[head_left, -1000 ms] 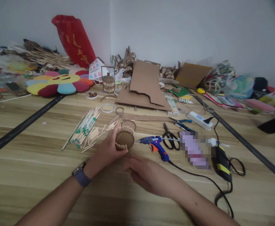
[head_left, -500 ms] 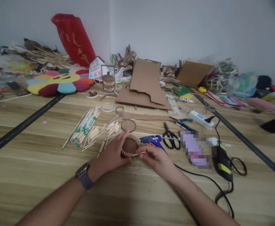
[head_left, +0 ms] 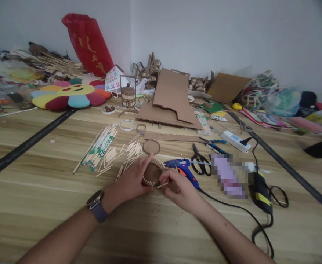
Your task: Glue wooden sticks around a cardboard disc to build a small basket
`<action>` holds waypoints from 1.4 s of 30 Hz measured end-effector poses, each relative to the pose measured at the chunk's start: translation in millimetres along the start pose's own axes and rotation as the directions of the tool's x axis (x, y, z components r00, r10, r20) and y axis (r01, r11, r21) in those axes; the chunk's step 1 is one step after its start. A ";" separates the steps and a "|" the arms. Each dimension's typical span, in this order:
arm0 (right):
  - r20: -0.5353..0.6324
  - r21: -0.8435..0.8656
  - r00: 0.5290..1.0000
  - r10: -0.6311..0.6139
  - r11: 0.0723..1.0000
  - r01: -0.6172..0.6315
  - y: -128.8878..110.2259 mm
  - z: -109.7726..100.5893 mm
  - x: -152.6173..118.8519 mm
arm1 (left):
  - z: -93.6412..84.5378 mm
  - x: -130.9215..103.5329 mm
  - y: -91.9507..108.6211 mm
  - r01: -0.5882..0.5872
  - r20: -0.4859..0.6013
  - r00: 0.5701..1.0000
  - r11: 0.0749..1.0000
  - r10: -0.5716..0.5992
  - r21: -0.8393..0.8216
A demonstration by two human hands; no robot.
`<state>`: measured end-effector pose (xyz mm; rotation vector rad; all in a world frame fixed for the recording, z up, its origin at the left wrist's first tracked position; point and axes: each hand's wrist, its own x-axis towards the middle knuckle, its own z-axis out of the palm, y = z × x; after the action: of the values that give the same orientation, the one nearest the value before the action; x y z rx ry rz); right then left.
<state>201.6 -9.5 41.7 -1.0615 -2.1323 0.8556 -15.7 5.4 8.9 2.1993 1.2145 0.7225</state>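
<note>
My left hand (head_left: 131,176) curls around the left side of a small round cardboard basket (head_left: 153,172), whose rim carries a row of short wooden sticks. Between the fingertips of my right hand (head_left: 178,187) is a short wooden stick (head_left: 162,185), close to the basket's near right edge. Whether the stick touches the basket I cannot tell. A blue glue gun (head_left: 184,168) lies just beyond my right hand. Behind the basket rests a cardboard ring-edged disc (head_left: 151,146). Loose cut sticks (head_left: 111,156) are scattered to the left, beside a packet of wooden sticks (head_left: 101,145).
Black scissors (head_left: 201,161) and blue-handled pliers (head_left: 216,145) lie to the right, near a white power strip (head_left: 235,141). The glue gun's black cable (head_left: 232,205) crosses the right side. Cardboard sheets (head_left: 172,95) and a finished lidded basket (head_left: 128,95) stand behind.
My right hand has shifted slightly down and turned, bringing the stick lower and tilting it. My left hand stays on the basket. The view has moved a little.
</note>
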 end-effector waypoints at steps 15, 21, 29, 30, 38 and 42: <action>0.104 -0.292 0.994 -0.046 0.954 0.075 -4.5 11.7 6.9 | 3.8 0.3 -4.2 -0.055 -0.037 0.998 0.998 0.054 -0.006; 0.095 -0.396 0.983 -0.158 0.900 0.183 -3.1 13.8 5.5 | 2.5 0.4 -3.4 -0.065 -0.031 0.997 0.998 0.065 0.003; 0.033 -0.514 0.925 -0.379 0.787 0.340 3.2 25.6 1.6 | 1.1 0.2 -2.8 -0.073 -0.027 0.997 0.997 0.072 -0.030; 0.029 -0.518 0.920 -0.391 0.781 0.349 3.7 26.6 1.2 | 1.2 0.0 -3.1 -0.078 -0.028 0.997 0.997 0.077 -0.029; 0.008 -0.542 0.890 -0.457 0.746 0.388 4.0 27.2 0.6 | 0.0 -0.1 -1.7 -0.074 -0.025 0.997 0.997 0.073 -0.012; 0.001 -0.563 0.888 -0.459 0.734 0.380 5.1 27.5 0.4 | 0.4 0.4 -3.6 -0.068 -0.020 0.997 0.998 0.068 -0.018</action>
<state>183.4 -14.4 21.1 -0.7949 -2.4191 -0.0704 -17.4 7.3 6.4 2.2323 1.1426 0.7816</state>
